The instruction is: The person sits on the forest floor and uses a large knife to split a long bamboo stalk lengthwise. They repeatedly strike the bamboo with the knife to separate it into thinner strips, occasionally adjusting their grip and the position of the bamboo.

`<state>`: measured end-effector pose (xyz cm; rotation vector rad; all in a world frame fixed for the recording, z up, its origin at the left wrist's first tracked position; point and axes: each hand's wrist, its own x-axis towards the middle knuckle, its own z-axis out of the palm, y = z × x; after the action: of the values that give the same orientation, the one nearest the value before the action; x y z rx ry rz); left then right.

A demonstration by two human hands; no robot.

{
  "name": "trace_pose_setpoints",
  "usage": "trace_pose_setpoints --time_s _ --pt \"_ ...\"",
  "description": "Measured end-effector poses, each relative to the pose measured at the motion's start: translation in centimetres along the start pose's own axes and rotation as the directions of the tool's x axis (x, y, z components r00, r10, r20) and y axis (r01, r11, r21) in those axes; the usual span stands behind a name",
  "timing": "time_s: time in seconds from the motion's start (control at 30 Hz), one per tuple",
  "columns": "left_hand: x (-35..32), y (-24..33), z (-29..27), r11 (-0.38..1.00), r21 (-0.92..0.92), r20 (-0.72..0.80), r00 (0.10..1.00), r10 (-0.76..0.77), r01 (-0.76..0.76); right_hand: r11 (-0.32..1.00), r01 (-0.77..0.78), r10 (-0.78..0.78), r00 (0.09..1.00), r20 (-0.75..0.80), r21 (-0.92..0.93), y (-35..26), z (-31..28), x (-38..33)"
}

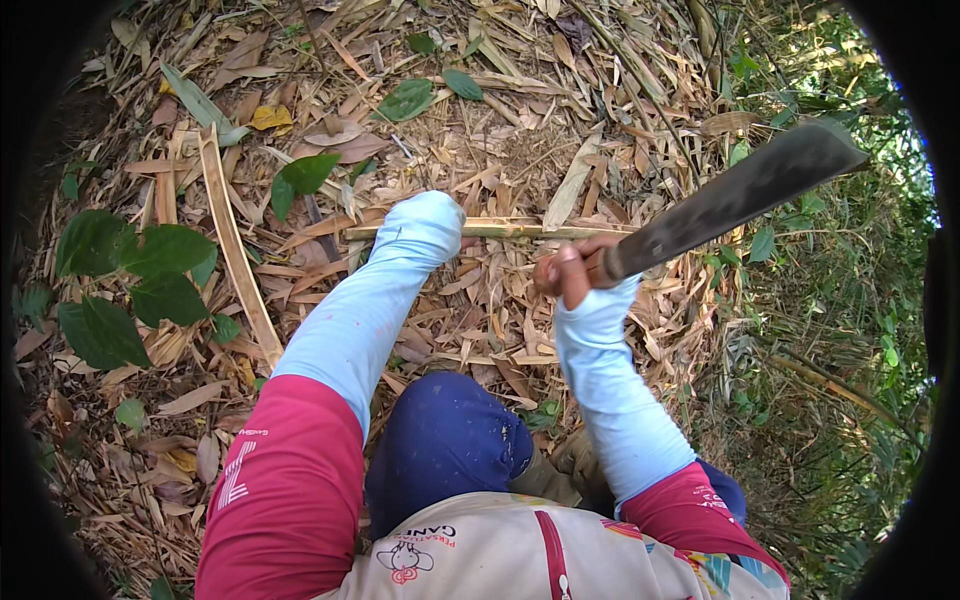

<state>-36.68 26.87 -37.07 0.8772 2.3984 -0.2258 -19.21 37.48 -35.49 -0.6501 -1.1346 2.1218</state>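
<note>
A split bamboo strip point(515, 228) lies crosswise in front of me, low over the leaf litter. My left hand point(436, 215) is closed round its left part, and the strip shows on both sides of the fist. A light blue sleeve covers most of that hand, so the fingers are largely hidden. To the right, my right hand point(573, 272) grips the wooden handle of a machete point(745, 200). Its broad dark blade points up and to the right, with the tip far from the strip. The right fist is just below the strip's right part.
Another split bamboo length point(232, 235) lies lengthwise at the left. Beside it grows a low plant with broad green leaves point(165, 262). Dry leaves point(500, 140) cover the ground, and green undergrowth point(840, 320) fills the right side. My bent knee point(440, 425) is close below the hands.
</note>
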Motion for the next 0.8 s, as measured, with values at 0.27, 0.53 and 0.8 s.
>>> trace_pose_setpoints --time_s 0.27,0.53,0.8 --pt "0.1 0.1 0.8 0.998 -0.061 -0.05 0.998 -0.03 0.027 0.503 -0.35 0.476 0.875 -0.085 -0.79 7.9 -6.4 -0.4" --pt "0.3 -0.1 1.0 0.997 -0.055 -0.015 0.998 -0.062 0.061 0.925 0.076 -0.052 0.996 0.074 -0.373 2.1 -3.1 0.5" --pt "0.2 -0.3 2.4 0.994 -0.103 -0.144 0.99 0.009 -0.024 0.516 -0.538 0.64 0.76 -0.118 -0.666 8.7 -7.4 -1.1"
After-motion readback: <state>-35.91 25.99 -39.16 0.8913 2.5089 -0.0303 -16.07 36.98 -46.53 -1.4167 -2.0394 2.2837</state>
